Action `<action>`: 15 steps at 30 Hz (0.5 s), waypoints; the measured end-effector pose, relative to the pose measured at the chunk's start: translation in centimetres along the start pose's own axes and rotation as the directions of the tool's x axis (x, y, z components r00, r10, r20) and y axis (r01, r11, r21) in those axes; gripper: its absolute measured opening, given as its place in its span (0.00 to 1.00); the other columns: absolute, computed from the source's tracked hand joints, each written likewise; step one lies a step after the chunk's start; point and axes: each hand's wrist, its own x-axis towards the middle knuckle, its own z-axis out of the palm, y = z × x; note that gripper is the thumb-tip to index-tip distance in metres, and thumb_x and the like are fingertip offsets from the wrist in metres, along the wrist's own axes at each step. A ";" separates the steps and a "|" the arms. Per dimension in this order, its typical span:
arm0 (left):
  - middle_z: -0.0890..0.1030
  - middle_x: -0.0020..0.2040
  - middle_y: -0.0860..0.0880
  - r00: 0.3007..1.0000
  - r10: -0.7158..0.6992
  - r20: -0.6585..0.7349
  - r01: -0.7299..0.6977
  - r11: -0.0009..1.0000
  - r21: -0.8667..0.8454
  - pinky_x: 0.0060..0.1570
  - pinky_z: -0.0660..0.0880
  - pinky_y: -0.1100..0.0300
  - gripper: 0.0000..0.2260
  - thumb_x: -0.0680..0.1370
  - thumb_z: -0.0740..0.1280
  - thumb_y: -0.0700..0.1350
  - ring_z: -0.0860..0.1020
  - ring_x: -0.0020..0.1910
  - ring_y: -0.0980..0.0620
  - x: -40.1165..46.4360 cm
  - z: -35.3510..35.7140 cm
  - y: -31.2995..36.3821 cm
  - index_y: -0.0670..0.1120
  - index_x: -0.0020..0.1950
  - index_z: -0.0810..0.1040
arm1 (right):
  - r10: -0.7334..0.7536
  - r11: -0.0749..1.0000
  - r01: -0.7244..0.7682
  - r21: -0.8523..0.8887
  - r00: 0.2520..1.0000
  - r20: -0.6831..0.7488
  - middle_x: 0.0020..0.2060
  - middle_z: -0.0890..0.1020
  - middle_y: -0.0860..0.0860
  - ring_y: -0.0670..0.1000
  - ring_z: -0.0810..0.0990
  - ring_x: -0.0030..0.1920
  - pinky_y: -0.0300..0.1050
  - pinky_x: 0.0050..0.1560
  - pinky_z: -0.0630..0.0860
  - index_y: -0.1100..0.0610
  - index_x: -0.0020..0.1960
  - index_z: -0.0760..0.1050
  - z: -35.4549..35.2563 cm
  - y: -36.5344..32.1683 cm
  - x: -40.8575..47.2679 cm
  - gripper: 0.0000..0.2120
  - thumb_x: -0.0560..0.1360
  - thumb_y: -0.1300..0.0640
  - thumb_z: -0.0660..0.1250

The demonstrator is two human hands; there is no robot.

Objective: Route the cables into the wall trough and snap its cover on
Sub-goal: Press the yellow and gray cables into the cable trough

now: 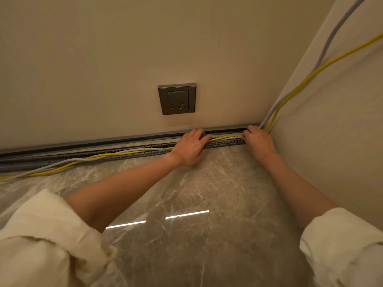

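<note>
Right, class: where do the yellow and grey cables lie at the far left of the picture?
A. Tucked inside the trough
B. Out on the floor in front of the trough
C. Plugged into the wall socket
B: at the left the yellow cable and grey cable run across the floor, outside the trough.

hands [223, 146] on cables [226, 137], wall trough [224, 143]

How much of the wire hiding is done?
Just begun. By the corner, both hands, left and right, press the yellow cable and grey cable into the trough. Further left, both cables spill onto the floor. No cover is on yet.
</note>
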 end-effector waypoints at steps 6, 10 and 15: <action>0.69 0.65 0.40 0.997 0.040 0.066 -0.041 0.999 0.011 0.60 0.70 0.48 0.27 0.74 0.63 0.46 0.67 0.63 0.42 1.9 0.5 2.5 0.43 0.72 0.62 | 0.031 0.999 -0.032 -0.014 0.999 -0.029 0.46 0.78 0.62 0.61 0.76 0.49 0.53 0.44 0.75 0.69 0.45 0.79 0.1 -0.4 -0.6 0.06 0.72 0.67 0.65; 0.70 0.64 0.41 0.998 0.025 0.063 -0.025 1.000 0.009 0.58 0.71 0.47 0.26 0.74 0.63 0.46 0.67 0.62 0.42 2.2 0.7 2.5 0.44 0.71 0.64 | 0.048 0.998 -0.048 -0.031 0.998 -0.030 0.44 0.78 0.61 0.62 0.77 0.45 0.53 0.43 0.75 0.68 0.45 0.79 0.3 -0.9 -1.2 0.07 0.71 0.65 0.65; 0.69 0.63 0.41 0.998 0.018 0.057 -0.018 1.000 -0.008 0.58 0.72 0.47 0.25 0.73 0.64 0.47 0.67 0.62 0.41 2.3 1.0 2.6 0.45 0.70 0.67 | 0.030 0.997 -0.030 -0.065 0.999 -0.012 0.40 0.79 0.59 0.61 0.77 0.43 0.52 0.48 0.72 0.64 0.46 0.81 0.9 0.0 -1.6 0.09 0.71 0.61 0.65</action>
